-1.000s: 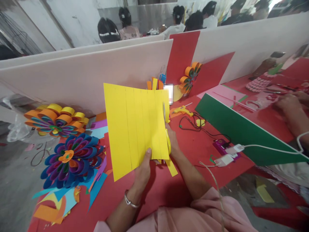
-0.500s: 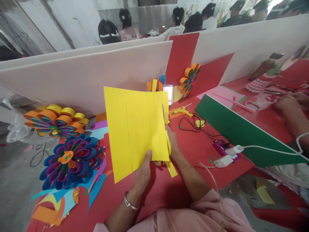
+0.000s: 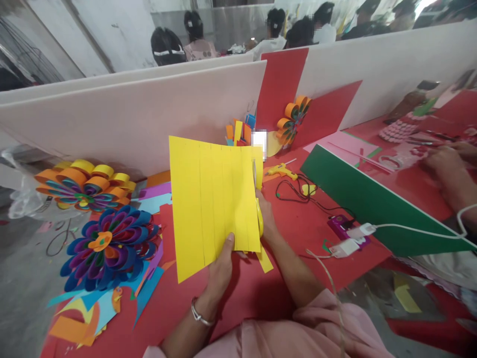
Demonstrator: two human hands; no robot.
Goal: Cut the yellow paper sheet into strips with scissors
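My left hand (image 3: pixel 220 266) pinches the lower edge of a yellow paper sheet (image 3: pixel 212 199), held upright over the red table (image 3: pixel 290 233). The sheet is slit into several long parallel strips. My right hand (image 3: pixel 266 219) sits at the sheet's right edge, closed on yellow-handled scissors (image 3: pixel 257 199) whose blades run up along the rightmost strip. Most of the right hand's fingers are hidden behind the paper. A cut yellow strip (image 3: pixel 265 259) hangs below the sheet.
A blue-purple paper flower (image 3: pixel 110 246) and an orange-yellow one (image 3: pixel 84 185) lie at left, with paper scraps (image 3: pixel 85 318). A yellow glue gun (image 3: pixel 282 171), cables and plugs (image 3: pixel 348 241) lie right. A green board (image 3: pixel 372 199) leans there. Another person's hand (image 3: pixel 447 159) works far right.
The yellow sheet has shifted slightly to the right and turned a little. Both hands keep their grip in nearly the same place.
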